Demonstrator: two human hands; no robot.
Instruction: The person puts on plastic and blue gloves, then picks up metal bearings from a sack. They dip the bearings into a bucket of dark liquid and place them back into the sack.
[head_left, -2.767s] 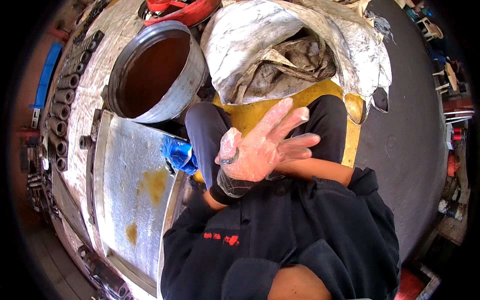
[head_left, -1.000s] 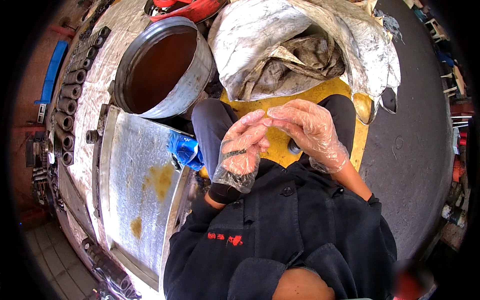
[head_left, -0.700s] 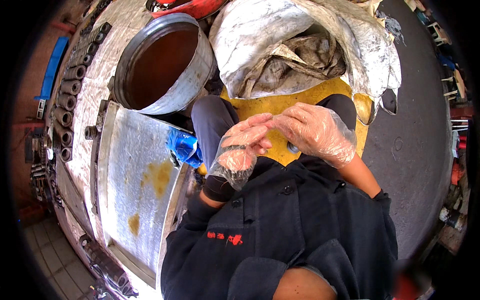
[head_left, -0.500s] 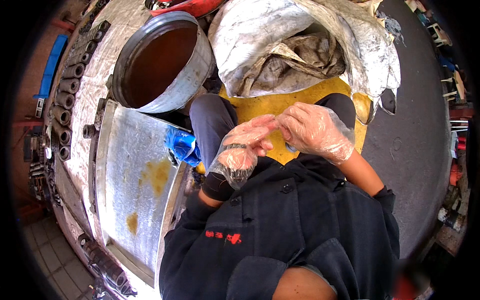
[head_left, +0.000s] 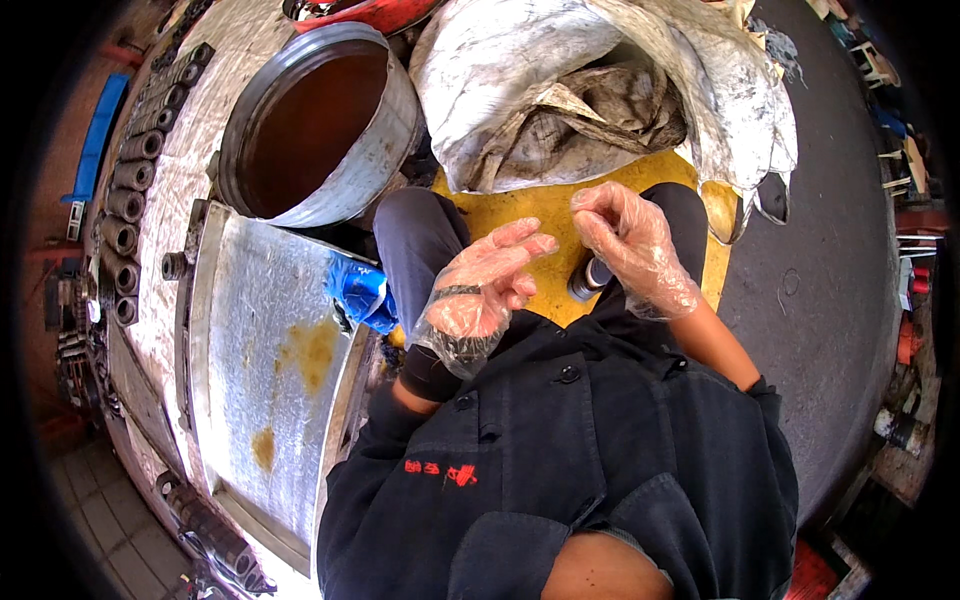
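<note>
While the left hand [head_left: 487, 278] sits loosely open, the right hand [head_left: 632, 248] is curled, whether pinching anything I can't tell; both clear gloves [head_left: 462, 318] look fully on, past the metal tray's [head_left: 262, 300] right edge.

Red embroidered characters [head_left: 434, 469] stand on the black work jacket [head_left: 545, 430]. They are too small to read.

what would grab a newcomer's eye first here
Probably the two hands in thin clear plastic gloves, held apart near the middle of the picture: the left hand with fingers extended, the right hand with fingers drawn in. Beyond them, at the upper centre, bulges a big grimy white sack. To its left is a round metal tub, reddish-brown inside.
</note>
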